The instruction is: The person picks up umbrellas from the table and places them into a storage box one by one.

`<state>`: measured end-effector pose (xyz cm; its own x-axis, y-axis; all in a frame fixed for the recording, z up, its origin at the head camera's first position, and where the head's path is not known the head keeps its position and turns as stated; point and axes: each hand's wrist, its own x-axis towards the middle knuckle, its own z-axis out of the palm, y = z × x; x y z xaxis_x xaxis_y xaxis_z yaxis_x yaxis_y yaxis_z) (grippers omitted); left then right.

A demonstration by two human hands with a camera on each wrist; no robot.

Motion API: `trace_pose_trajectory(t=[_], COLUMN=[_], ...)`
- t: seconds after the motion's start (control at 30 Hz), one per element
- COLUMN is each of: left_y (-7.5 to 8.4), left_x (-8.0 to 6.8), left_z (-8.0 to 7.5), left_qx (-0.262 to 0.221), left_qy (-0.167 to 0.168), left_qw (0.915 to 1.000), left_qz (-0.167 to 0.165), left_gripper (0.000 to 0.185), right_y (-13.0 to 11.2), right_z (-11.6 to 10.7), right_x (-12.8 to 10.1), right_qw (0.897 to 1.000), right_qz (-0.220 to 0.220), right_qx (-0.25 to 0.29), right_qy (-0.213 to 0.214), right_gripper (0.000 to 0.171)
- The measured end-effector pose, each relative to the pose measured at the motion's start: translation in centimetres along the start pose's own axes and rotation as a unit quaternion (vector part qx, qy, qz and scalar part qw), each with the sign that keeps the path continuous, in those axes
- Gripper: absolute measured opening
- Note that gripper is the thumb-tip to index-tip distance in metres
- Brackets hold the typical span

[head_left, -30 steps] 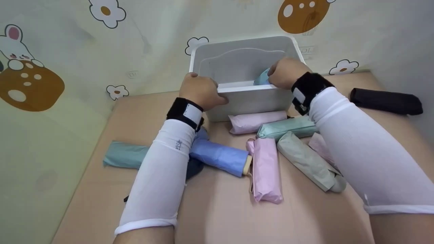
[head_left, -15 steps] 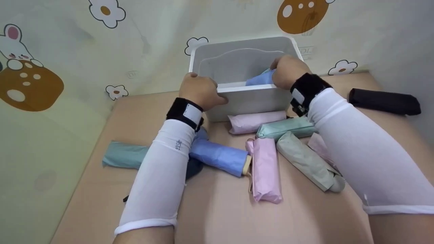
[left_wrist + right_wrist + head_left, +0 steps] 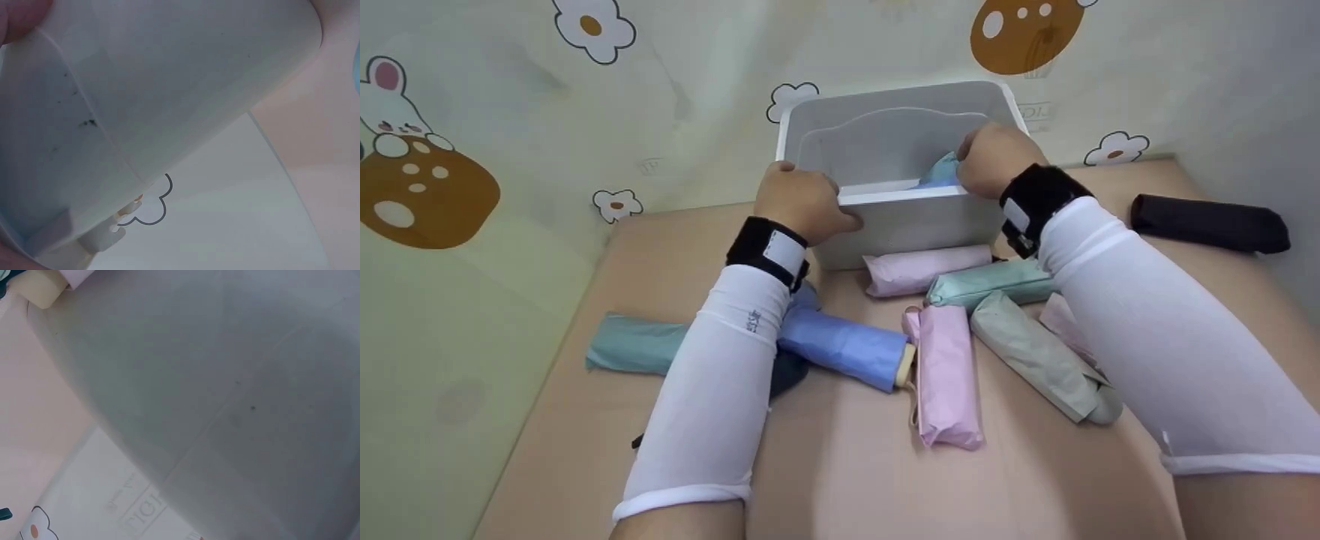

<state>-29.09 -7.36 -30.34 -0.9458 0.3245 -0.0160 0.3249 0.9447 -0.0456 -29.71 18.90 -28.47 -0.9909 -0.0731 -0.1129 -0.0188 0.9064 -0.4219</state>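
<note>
A white plastic bin [image 3: 922,221] stands at the back against the wall, its opening facing up toward me. At its front left corner my left hand [image 3: 802,201] grips the rim, thumb on the front wall. My right hand [image 3: 1001,160] holds the rim near the front right corner, its fingertips partly hidden. Beside that hand, inside the bin, shows part of a light blue cloth bundle [image 3: 941,172]; the rest is hidden. In the left wrist view the bin's outer side [image 3: 169,79] fills the frame. The right wrist view also shows the bin's wall [image 3: 225,382].
Folded umbrellas lie in front of the bin: pale pink [image 3: 928,270], mint [image 3: 994,283], bright pink [image 3: 949,375], grey-green [image 3: 1031,356] and blue [image 3: 847,349]. A teal one [image 3: 634,343] lies left, a black one [image 3: 1211,223] right.
The bundle inside the bin has shifted: light blue first, then a larger blue part, now light blue again. Both hands stay at the rim, and the umbrellas on the table stay put.
</note>
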Motion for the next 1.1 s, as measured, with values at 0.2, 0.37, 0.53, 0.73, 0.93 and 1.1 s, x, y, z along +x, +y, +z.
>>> trace_pose_trajectory(t=[0.2,0.37,0.53,0.73,0.93,1.1], left_y=[-0.09,-0.09,-0.03,-0.05,-0.09,-0.04], left_x=[0.04,0.0,0.0,-0.03,-0.03,-0.08], left_z=[0.07,0.02,0.02,-0.04,-0.05,-0.06], left_qx=[-0.003,-0.007,-0.006,-0.001,-0.003,0.0], left_qy=[0.002,0.0,-0.003,-0.007,-0.002,0.0], left_qw=[1.0,1.0,1.0,1.0,1.0,1.0], left_qz=[0.002,0.001,0.002,0.004,0.005,0.006], left_gripper=[0.047,0.048,0.048,0.049,0.048,0.048], right_y=[-0.14,-0.16,-0.02,0.12,0.29,0.33], right_z=[-0.07,-0.01,0.09,0.17,0.31,0.32], right_x=[-0.26,-0.35,-0.33,-0.29,-0.49,-0.62], right_qw=[1.0,1.0,1.0,0.999,0.999,0.998], right_qz=[0.008,0.01,0.01,0.006,-0.01,-0.009], right_qx=[0.02,0.024,0.028,0.031,0.03,0.04], right_qy=[0.007,0.005,0.006,0.009,0.035,0.037], right_gripper=[0.047,0.047,0.045,0.044,0.042,0.042])
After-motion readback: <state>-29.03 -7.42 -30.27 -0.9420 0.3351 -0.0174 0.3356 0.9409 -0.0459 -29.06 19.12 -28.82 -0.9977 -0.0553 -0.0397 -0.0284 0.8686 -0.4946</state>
